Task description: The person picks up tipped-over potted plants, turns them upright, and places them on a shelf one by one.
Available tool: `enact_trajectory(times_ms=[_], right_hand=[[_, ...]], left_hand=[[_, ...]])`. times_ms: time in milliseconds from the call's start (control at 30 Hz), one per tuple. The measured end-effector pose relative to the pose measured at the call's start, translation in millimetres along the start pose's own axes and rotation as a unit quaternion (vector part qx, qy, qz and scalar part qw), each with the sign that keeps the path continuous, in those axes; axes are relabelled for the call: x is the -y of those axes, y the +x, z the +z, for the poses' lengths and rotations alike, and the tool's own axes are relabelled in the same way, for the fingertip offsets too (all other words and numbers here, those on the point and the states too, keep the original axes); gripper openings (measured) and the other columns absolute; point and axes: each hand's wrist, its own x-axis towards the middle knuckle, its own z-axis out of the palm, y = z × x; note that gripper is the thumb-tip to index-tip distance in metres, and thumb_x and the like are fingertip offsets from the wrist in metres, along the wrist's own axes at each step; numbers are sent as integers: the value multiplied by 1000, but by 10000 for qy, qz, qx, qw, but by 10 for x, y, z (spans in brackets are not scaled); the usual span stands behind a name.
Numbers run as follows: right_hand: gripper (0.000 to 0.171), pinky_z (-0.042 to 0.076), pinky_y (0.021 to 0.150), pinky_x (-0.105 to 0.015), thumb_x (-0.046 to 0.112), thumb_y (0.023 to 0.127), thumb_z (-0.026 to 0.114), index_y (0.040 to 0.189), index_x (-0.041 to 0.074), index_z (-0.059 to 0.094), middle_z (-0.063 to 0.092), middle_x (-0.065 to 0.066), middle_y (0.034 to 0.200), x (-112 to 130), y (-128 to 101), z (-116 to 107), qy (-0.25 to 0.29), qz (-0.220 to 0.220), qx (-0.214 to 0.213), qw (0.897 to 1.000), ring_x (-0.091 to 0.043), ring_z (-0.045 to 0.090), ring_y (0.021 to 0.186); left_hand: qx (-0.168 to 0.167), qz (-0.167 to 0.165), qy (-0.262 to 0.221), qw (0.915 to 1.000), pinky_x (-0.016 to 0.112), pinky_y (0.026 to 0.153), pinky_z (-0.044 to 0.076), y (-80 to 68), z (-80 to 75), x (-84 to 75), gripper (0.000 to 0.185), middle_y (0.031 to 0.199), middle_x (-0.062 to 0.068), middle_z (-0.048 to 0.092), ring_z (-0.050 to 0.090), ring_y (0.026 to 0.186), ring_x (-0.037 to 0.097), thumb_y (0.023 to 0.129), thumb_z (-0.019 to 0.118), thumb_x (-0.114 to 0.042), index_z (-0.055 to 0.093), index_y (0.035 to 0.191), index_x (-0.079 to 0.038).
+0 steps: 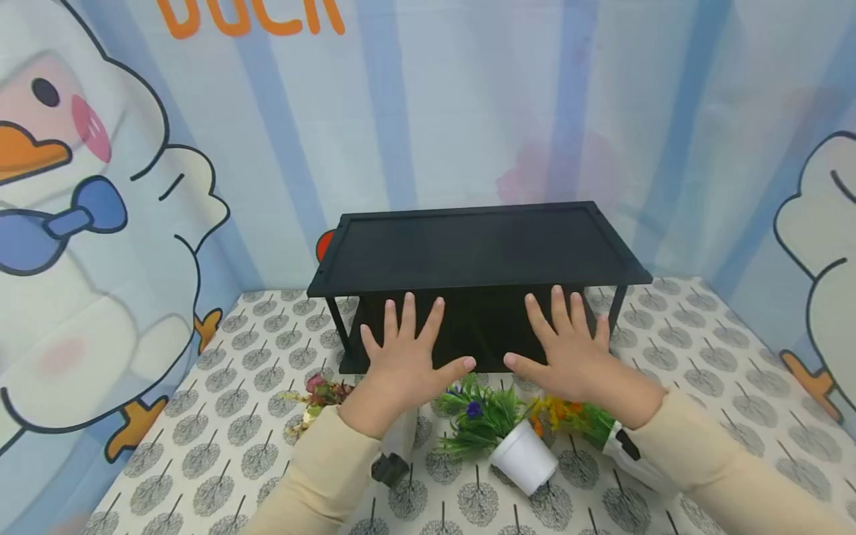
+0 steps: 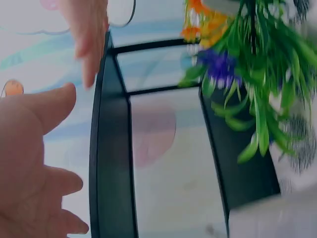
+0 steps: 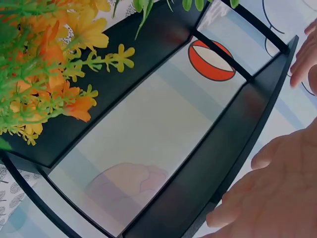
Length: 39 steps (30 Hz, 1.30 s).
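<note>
A black two-tier shelf (image 1: 478, 249) stands at the back of the table. My left hand (image 1: 404, 368) is held palm down with fingers spread, in front of the shelf's left half. To its right, my right hand (image 1: 571, 357) is spread the same way, and neither hand holds anything. Below them lie potted artificial plants: one with purple flowers in a white pot (image 1: 524, 457), and one with orange and yellow flowers (image 1: 558, 409) partly behind the right forearm. Dark pink flowers (image 1: 324, 394) show beside the left wrist; their pot is mostly hidden by the left arm.
A white cloth with a grey tree print (image 1: 234, 401) covers the table. Behind it hangs a blue-striped curtain (image 1: 468, 111) with cartoon ducks. A small dark object (image 1: 389, 469) shows beside the left sleeve.
</note>
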Motion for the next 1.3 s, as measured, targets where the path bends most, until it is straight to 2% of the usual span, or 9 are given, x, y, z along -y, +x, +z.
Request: enact_trajectory(times_ms=[200,300,500,633,800,933,1167,1300], right_hand=[[98,-9,101,-70,69,85,42,150,10,-2,-15,-26,150,-133,-121,-51,54,158,33,9999,-48,-13,135],[100,-2,102,-70,67,84,46,149,5,1,-10,-31,149,-214,-189,-67,75,174,22,9998,-52,-7,134],[105,15,102,-69,63,84,52,146,-5,3,-1,-39,145,-378,-334,-66,299,245,35,9992,-57,6,131],[110,18,102,-67,66,81,53,145,-10,4,-1,-39,145,-448,-407,-59,552,376,136,9977,-56,7,131],[115,17,102,-67,67,78,55,144,-12,4,-2,-38,145,-510,-492,-52,712,536,282,9956,-56,7,131],[118,19,100,-68,68,76,58,142,-15,6,2,-41,143,-558,-555,11,647,592,304,9957,-58,12,128],[124,23,98,-68,67,68,66,139,-19,13,11,-43,140,-653,-656,181,579,772,359,9947,-60,18,125],[124,27,95,-69,60,64,73,138,-19,13,14,-44,139,-717,-713,262,642,786,221,9946,-61,23,121]], left_hand=[[-645,-159,-427,9969,65,108,9,11,-161,279,89,154,20,-4,-8,140,41,85,52,-60,5,151,-22],[-1003,-321,-751,9916,64,107,17,13,-240,449,87,153,24,1,-2,140,43,87,55,-53,7,151,-17],[-1753,-654,-1475,9712,62,100,32,58,-361,751,79,148,23,19,24,133,44,88,57,-40,16,149,-11],[-2087,-939,-1726,9580,60,100,33,105,-424,899,74,146,22,24,29,131,42,89,57,-37,21,148,-10],[-2191,-1176,-1869,9504,58,102,32,156,-471,1019,74,147,23,22,27,132,42,89,58,-38,22,147,-9],[-2111,-1307,-2076,9462,59,103,30,181,-475,1090,72,148,22,21,26,133,41,90,57,-36,23,147,-10],[-2005,-1545,-2770,9269,58,98,36,251,-388,1182,64,148,18,28,33,131,39,91,54,-39,29,146,-17],[-2021,-1561,-3001,9191,54,97,40,295,-321,1198,61,146,16,33,37,130,37,91,53,-41,33,144,-18]])
